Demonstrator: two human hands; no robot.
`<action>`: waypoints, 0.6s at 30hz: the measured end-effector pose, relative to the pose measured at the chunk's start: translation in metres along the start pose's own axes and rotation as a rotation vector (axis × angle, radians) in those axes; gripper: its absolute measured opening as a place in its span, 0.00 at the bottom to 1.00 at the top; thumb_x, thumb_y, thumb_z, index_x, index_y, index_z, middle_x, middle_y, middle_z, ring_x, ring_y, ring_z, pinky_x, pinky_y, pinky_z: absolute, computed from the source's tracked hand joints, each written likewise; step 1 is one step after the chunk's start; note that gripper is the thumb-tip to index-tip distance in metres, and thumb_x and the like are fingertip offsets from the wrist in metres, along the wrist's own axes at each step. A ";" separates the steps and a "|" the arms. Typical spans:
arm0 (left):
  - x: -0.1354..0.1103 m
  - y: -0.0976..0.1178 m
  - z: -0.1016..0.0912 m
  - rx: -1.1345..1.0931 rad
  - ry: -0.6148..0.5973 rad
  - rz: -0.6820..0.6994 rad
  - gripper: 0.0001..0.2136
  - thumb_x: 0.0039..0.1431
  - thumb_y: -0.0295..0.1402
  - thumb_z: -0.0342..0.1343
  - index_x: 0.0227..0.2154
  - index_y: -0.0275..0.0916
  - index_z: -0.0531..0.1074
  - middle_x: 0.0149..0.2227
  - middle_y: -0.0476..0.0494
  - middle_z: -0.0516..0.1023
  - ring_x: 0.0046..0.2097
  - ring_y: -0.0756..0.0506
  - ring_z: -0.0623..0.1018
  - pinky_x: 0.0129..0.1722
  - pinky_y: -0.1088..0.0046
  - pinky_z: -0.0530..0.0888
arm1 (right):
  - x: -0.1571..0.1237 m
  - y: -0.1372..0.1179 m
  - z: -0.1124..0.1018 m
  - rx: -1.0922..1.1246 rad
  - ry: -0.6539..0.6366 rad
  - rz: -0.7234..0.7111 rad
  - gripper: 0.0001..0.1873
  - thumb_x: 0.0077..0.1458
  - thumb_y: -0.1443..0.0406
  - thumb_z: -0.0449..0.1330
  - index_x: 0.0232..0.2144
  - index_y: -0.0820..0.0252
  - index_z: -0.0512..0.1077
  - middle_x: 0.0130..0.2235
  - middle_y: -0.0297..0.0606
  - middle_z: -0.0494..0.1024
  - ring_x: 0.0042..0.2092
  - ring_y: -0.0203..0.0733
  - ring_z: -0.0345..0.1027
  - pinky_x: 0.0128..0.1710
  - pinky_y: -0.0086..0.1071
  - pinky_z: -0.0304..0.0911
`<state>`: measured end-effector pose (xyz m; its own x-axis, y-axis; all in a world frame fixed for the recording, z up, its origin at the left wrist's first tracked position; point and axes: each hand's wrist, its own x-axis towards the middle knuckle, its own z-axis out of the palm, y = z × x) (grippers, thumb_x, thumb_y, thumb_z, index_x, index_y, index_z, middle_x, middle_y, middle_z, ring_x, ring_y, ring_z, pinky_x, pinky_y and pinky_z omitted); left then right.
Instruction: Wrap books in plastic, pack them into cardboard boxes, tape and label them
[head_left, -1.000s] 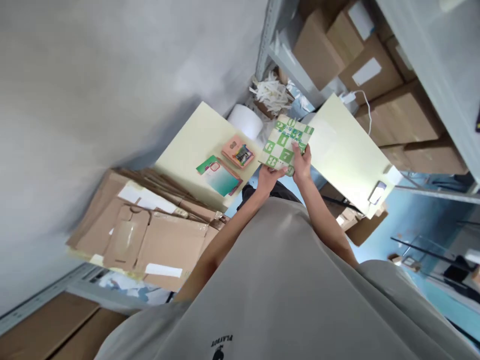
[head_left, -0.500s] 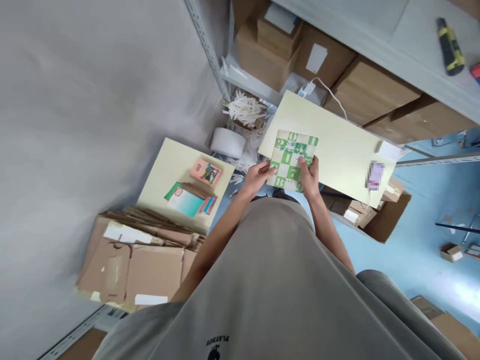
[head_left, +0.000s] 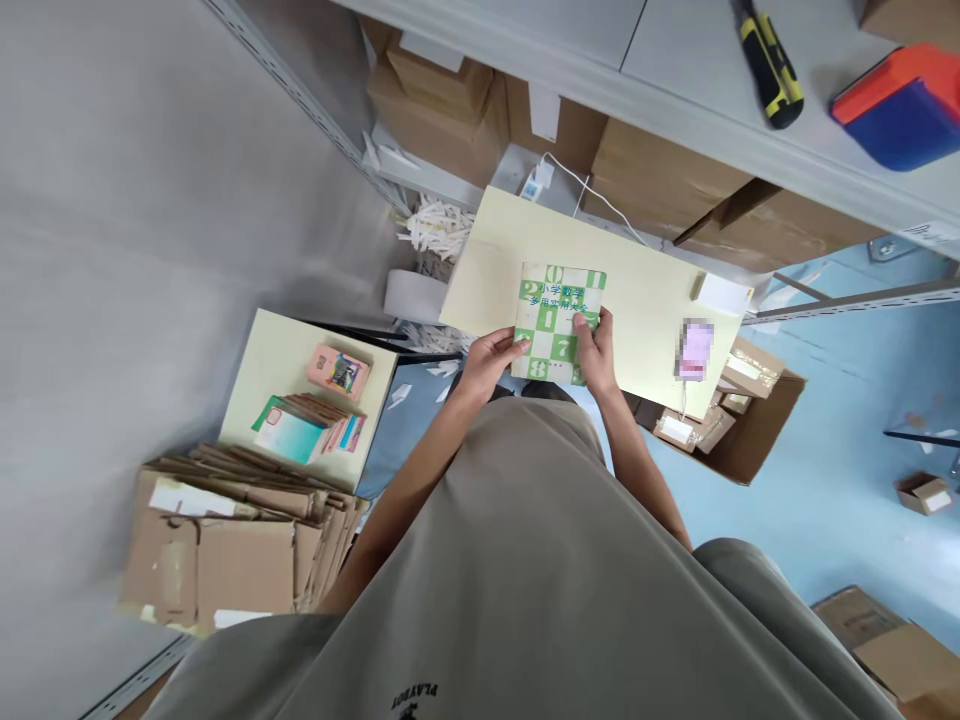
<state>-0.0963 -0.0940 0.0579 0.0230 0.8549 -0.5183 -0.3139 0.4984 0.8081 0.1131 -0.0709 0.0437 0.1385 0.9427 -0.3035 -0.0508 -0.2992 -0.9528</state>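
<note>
A thin booklet (head_left: pixel 559 312) with a green-and-white checked cover and large numerals is held over the pale yellow table (head_left: pixel 645 300) in front of me. My left hand (head_left: pixel 491 355) grips its lower left edge, fingers curled round it. My right hand (head_left: pixel 596 350) pinches its lower right part, thumb on the cover. A phone (head_left: pixel 694 350) lies on the table to the right, with a white cable running off it.
A second pale table (head_left: pixel 262 370) at the left carries a pink box (head_left: pixel 337 372) and a stack of books (head_left: pixel 311 428). Flattened cardboard (head_left: pixel 232 530) lies below it. Shelving behind holds cardboard boxes (head_left: pixel 675 180), a yellow-black tool (head_left: pixel 772 65) and a red-blue box (head_left: pixel 900 105).
The view has swung right and levelled, so the shelf top came into sight. Both hands kept hold of the booklet, which now sits squarely over the front table.
</note>
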 end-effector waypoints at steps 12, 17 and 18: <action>0.012 0.010 0.034 0.162 0.209 0.228 0.25 0.54 0.47 0.81 0.51 0.41 0.89 0.50 0.41 0.93 0.56 0.35 0.89 0.60 0.60 0.84 | 0.017 -0.028 0.003 -0.147 -0.011 -0.082 0.39 0.67 0.32 0.67 0.65 0.49 0.78 0.71 0.53 0.81 0.69 0.65 0.79 0.70 0.59 0.78; -0.002 0.018 0.068 0.437 0.258 0.306 0.16 0.55 0.33 0.80 0.47 0.52 0.91 0.46 0.43 0.92 0.60 0.28 0.89 0.62 0.56 0.82 | 0.013 -0.038 0.020 -0.202 -0.038 -0.120 0.35 0.60 0.34 0.76 0.56 0.46 0.80 0.54 0.43 0.89 0.57 0.59 0.85 0.58 0.50 0.85; -0.005 0.020 0.073 0.461 0.223 0.307 0.16 0.54 0.31 0.80 0.46 0.53 0.91 0.48 0.43 0.92 0.61 0.27 0.88 0.64 0.54 0.81 | 0.017 -0.035 0.019 -0.226 -0.015 -0.124 0.32 0.61 0.35 0.75 0.52 0.47 0.80 0.49 0.41 0.89 0.54 0.57 0.85 0.56 0.49 0.85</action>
<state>-0.0331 -0.0775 0.0970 -0.2192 0.9437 -0.2478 0.1704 0.2871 0.9426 0.0981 -0.0411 0.0723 0.1156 0.9757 -0.1860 0.1879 -0.2053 -0.9605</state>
